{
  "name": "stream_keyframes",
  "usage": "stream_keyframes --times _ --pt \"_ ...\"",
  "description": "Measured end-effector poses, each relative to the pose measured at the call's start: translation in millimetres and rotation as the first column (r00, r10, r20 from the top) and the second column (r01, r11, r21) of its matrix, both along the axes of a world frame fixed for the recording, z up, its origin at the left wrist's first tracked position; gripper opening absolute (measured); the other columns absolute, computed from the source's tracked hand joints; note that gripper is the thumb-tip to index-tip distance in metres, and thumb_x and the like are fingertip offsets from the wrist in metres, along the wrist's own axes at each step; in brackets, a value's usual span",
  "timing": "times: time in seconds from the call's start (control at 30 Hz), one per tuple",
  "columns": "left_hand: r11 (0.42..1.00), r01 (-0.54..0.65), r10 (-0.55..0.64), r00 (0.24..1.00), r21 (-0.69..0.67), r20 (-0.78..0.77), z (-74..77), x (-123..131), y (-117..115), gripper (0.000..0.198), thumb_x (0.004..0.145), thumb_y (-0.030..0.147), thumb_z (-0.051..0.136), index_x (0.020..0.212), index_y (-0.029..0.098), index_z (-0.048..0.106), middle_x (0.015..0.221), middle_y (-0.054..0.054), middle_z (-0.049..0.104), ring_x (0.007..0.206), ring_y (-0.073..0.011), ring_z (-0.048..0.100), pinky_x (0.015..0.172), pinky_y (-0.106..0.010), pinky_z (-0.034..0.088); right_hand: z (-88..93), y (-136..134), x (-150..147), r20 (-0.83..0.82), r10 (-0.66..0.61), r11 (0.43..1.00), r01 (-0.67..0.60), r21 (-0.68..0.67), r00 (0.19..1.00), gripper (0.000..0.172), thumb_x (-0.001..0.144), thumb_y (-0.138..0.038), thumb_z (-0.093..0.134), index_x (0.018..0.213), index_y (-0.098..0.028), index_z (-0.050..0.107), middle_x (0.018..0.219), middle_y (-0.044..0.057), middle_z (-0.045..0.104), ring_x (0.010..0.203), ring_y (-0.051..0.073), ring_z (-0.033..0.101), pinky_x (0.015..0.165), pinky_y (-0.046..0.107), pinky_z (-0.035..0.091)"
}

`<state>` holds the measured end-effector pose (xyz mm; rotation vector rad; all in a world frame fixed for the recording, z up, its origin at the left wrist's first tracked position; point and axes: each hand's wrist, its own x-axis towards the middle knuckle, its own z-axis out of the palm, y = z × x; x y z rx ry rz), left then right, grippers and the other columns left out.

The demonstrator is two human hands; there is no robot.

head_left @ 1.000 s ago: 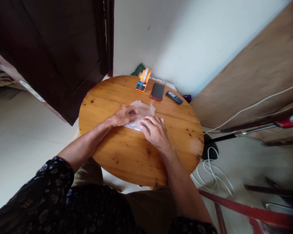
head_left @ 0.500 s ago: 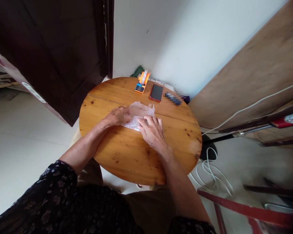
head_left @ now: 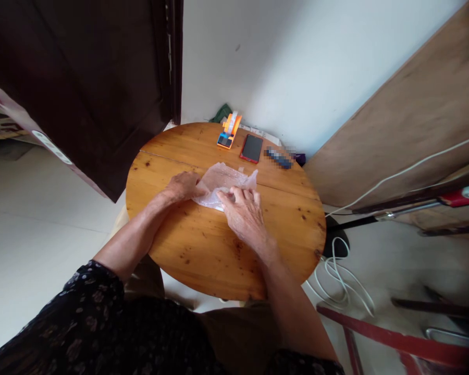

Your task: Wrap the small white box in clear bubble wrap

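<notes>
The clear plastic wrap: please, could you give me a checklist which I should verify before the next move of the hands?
1. Left hand touches the left side of the clear plastic wrap: ok.
2. Right hand is at the wrap's near right part: ok.
3. Wrap lies smooth on the round table: not ok, it is creased.
4. Something is enclosed in the wrap: cannot tell, the hands cover part of it.
5. Tape dispenser stands apart from the wrap: ok.
6. Phone is apart from both hands: ok.
</notes>
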<state>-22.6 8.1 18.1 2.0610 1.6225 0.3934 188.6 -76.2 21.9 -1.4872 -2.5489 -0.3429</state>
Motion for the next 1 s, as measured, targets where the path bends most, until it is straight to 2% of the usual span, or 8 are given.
stream_keyframes --times 0.13,0.33,0.57,0.77,0.9,1.0 --pt "0.998 0.003 0.002 0.996 -0.059 0.085 1.6 1.5 0.8 0.013 0.069 0.026 0.068 0.061 0.019 0.059 0.058 0.002 0.055 0.06 -0.0137 0.049 0.055 -0.025 0.029 1.2 -0.6 -1.2 0.012 -0.014 1.0 0.014 -0.009 1.0 0.036 0.1 -0.016 0.046 0.13 -0.026 0.064 0.115 0.013 0.064 0.101 0.029 0.053 0.097 0.047 0.032" --pt "0.996 0.011 0.013 0.959 -0.085 0.283 4.6 3.1 -3.3 0.017 0.071 0.022 0.063 0.058 0.018 0.054 0.055 0.005 0.049 0.055 -0.0102 0.042 0.051 -0.024 0.027 0.2 0.3 -0.5 -0.014 -0.014 1.0 0.013 -0.02 1.0 0.034 0.102 -0.022 0.047 0.13 -0.026 0.065 0.116 0.013 0.064 0.102 0.03 0.052 0.096 0.046 0.032" --pt "0.953 0.047 0.14 0.809 -0.299 0.571 -3.9 12.8 -5.5 0.017 0.082 0.016 0.063 0.068 0.017 0.054 0.052 0.004 0.055 0.043 -0.0087 0.049 0.044 -0.021 0.035 -0.4 0.7 -1.6 -0.014 -0.01 1.0 0.01 -0.003 1.0 0.034 0.101 -0.019 0.045 0.127 -0.025 0.066 0.115 0.013 0.064 0.101 0.03 0.052 0.094 0.046 0.033" --pt "0.924 0.108 0.215 0.646 -0.366 0.732 -3.6 24.0 -10.7 0.018 0.085 0.017 0.07 0.073 0.015 0.057 0.057 0.001 0.063 0.047 -0.0088 0.057 0.046 -0.02 0.045 -1.5 1.0 -2.6 0.01 -0.013 1.0 0.013 0.013 1.0 0.033 0.099 -0.015 0.045 0.12 -0.025 0.068 0.113 0.013 0.064 0.099 0.028 0.053 0.095 0.045 0.032" --pt "0.917 0.128 0.224 0.619 -0.378 0.753 -3.2 28.2 -12.9 0.017 0.086 0.018 0.072 0.075 0.013 0.059 0.058 0.0 0.065 0.046 -0.01 0.059 0.047 -0.023 0.048 -4.0 1.2 -1.0 -0.013 -0.007 1.0 0.007 0.019 1.0 0.032 0.099 -0.016 0.047 0.122 -0.026 0.067 0.116 0.012 0.066 0.104 0.029 0.054 0.097 0.045 0.032" --pt "0.918 0.146 0.21 0.612 -0.37 0.763 -4.2 28.9 -13.2 0.015 0.086 0.018 0.071 0.077 0.013 0.06 0.059 0.0 0.066 0.047 -0.0105 0.06 0.048 -0.023 0.049 -2.7 1.3 0.8 -0.088 0.006 1.0 -0.006 0.002 0.996 0.032 0.099 -0.022 0.049 0.128 -0.022 0.063 0.12 0.013 0.069 0.109 0.03 0.054 0.099 0.045 0.031"
